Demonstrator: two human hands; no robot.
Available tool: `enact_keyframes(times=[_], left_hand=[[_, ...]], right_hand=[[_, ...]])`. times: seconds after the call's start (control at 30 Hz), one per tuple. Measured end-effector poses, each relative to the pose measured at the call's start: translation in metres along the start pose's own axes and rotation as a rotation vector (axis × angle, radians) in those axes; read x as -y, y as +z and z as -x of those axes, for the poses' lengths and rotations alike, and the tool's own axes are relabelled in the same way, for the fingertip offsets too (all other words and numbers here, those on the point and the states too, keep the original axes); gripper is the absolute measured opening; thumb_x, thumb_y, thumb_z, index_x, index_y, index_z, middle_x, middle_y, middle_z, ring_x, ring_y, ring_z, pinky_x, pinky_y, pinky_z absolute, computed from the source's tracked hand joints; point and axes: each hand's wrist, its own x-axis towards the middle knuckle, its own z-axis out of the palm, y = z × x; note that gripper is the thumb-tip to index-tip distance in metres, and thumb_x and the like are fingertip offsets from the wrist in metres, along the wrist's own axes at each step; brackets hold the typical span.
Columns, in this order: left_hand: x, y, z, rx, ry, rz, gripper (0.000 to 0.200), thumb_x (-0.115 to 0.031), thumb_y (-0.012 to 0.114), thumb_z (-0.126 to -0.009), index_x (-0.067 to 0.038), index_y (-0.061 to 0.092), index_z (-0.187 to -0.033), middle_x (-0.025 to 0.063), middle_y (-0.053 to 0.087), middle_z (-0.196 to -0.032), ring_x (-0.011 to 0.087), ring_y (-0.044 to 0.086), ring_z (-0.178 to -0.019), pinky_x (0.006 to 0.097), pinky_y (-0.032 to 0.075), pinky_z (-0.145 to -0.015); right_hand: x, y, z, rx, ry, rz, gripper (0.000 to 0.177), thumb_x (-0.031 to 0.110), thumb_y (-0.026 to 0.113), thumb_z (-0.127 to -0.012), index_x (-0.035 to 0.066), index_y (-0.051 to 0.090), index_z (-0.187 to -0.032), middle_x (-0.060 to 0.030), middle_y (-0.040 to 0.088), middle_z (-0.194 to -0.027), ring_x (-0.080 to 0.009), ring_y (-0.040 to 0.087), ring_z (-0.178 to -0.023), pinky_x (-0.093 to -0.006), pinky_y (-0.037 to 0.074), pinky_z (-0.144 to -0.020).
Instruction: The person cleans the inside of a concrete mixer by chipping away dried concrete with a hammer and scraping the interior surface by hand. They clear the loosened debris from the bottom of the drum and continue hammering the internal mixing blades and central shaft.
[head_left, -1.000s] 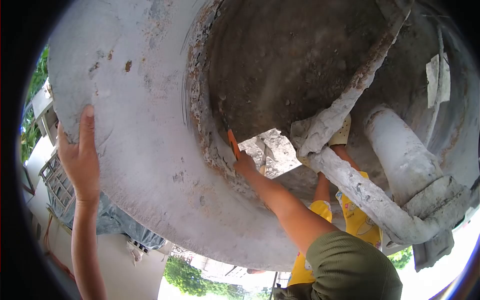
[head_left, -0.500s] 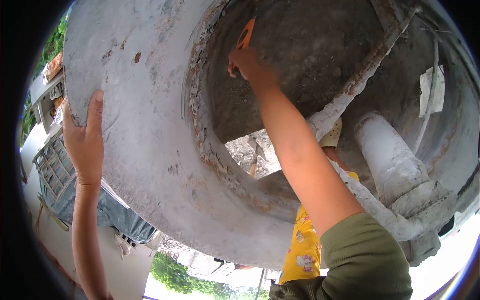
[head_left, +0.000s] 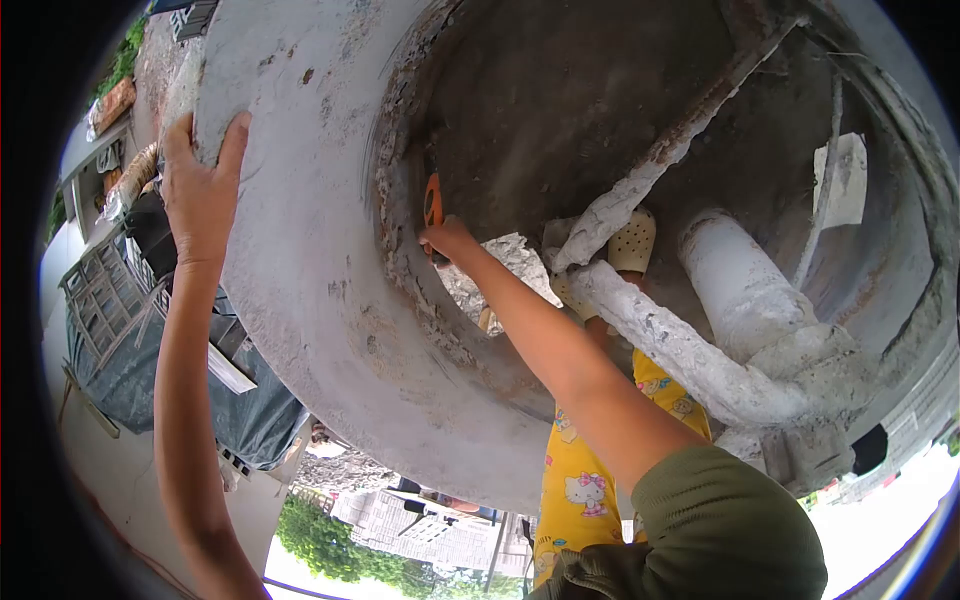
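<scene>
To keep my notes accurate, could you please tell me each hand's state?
Left hand: thumb on the rough grey curved rim; grip cannot be told.
Right hand: closed, holding the slim orange-handled tool.

Daylight, v. bright outside: pale white bkgd (head_left: 885, 530) at btm R is blown out, w/ purple-blue fringing along the lens edge. Wide, rough grey concrete ring (head_left: 310, 250) gets soft, fairly even light; its deep brown round hollow (head_left: 560, 100) is dim & murky, detail sinking into shade, except for a near-overexposed pale rubble patch (head_left: 520, 262). R hand (head_left: 447, 240) & slim orange-handled tool (head_left: 433, 200) look a bit soft, tool's far end hard to make out. Strong fisheye distortion, shapes bow near edges; black vignette in corners, thin red line down far L
</scene>
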Motion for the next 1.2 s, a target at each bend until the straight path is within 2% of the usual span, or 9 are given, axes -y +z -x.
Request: enact_keyframes(times=[0.17,0.23,0.3,0.43,0.63,0.73,0.87,1.0,1.2], left_hand=[[-0.018,-0.014,0.014,-0.500,0.450,-0.059,0.046,-0.031,0.066,-0.074,-0.002,0.046,-0.103,0.0124,0.049,-0.103,0.0261,0.048,-0.094,0.0340,0.040,-0.080],[-0.052,0.002,0.049,-0.614,0.376,0.179,0.038,-0.024,0.065,-0.074,-0.003,0.047,-0.101,0.0118,0.050,-0.103,0.0268,0.050,-0.091,0.0349,0.039,-0.080],[-0.080,0.049,0.105,-0.214,0.219,0.398,0.037,-0.024,0.062,-0.077,-0.002,0.047,-0.102,0.0149,0.051,-0.102,0.0282,0.051,-0.088,0.0357,0.039,-0.080],[-0.099,0.181,0.183,0.896,-1.256,1.037,0.045,-0.032,0.058,-0.078,0.002,0.047,-0.105,0.0156,0.053,-0.098,0.0267,0.052,-0.090,0.0422,0.044,-0.073],[-0.097,0.232,0.248,0.803,-1.545,1.336,0.043,-0.036,0.057,-0.077,0.003,0.050,-0.095,0.0119,0.054,-0.085,0.0232,0.054,-0.074,0.0396,0.045,-0.056],[-0.104,0.253,0.250,0.585,-1.545,1.195,0.043,-0.038,0.056,-0.078,0.003,0.051,-0.092,0.0123,0.056,-0.079,0.0226,0.056,-0.071,0.0383,0.045,-0.056],[-0.146,0.228,0.235,0.516,-0.956,0.578,0.056,-0.046,0.051,-0.078,0.005,0.047,-0.102,0.0192,0.059,-0.083,0.0327,0.059,-0.083,0.0363,0.043,-0.073],[-0.163,0.222,0.150,0.325,-0.536,0.629,0.057,-0.042,0.049,-0.079,-0.004,0.037,-0.121,0.0213,0.059,-0.091,0.0357,0.057,-0.086,0.0410,0.042,-0.076],[-0.157,0.282,0.059,0.479,-0.191,0.532,0.053,-0.039,0.047,-0.081,-0.019,0.035,-0.128,0.0167,0.058,-0.099,0.0334,0.054,-0.094,0.0404,0.042,-0.080]], right_hand=[[0.014,-0.023,0.026,-0.075,-0.053,0.046,0.017,0.016,0.052,-0.077,0.003,0.050,-0.088,-0.0055,0.052,-0.082,-0.0154,0.053,-0.060,-0.0374,0.045,-0.062],[0.019,-0.029,0.031,-0.055,-0.114,-0.008,0.021,0.016,0.050,-0.078,0.001,0.050,-0.093,-0.0065,0.053,-0.083,-0.0162,0.054,-0.065,-0.0359,0.044,-0.063],[0.015,-0.029,0.044,-0.020,-0.162,-0.126,0.028,0.015,0.046,-0.078,-0.002,0.048,-0.100,-0.0099,0.055,-0.080,-0.0184,0.056,-0.075,-0.0334,0.044,-0.064],[-0.014,-0.024,0.044,0.034,-0.439,-0.038,0.036,0.019,0.044,-0.081,0.000,0.045,-0.112,-0.0105,0.053,-0.096,-0.0205,0.050,-0.092,-0.0320,0.038,-0.080],[-0.082,-0.054,0.105,-0.007,-0.359,0.055,0.050,0.024,0.046,-0.085,0.002,0.033,-0.128,-0.0135,0.036,-0.129,-0.0212,0.034,-0.119,-0.0277,0.028,-0.095],[-0.135,-0.056,0.130,-0.061,-0.274,0.252,0.047,0.027,0.047,-0.085,-0.001,0.039,-0.121,-0.0159,0.038,-0.127,-0.0246,0.037,-0.118,-0.0294,0.030,-0.095],[-0.161,-0.065,0.200,0.033,-0.137,0.491,0.043,0.030,0.049,-0.083,0.002,0.046,-0.115,-0.0168,0.046,-0.117,-0.0271,0.047,-0.106,-0.0317,0.037,-0.087],[-0.205,-0.095,0.235,0.014,-0.011,0.606,0.039,0.030,0.049,-0.082,0.005,0.049,-0.112,-0.0147,0.051,-0.111,-0.0285,0.050,-0.100,-0.0334,0.040,-0.084],[-0.178,-0.098,0.217,0.008,-0.069,0.523,0.036,0.028,0.051,-0.082,0.004,0.049,-0.109,-0.0132,0.053,-0.105,-0.0252,0.055,-0.089,-0.0322,0.043,-0.078]])
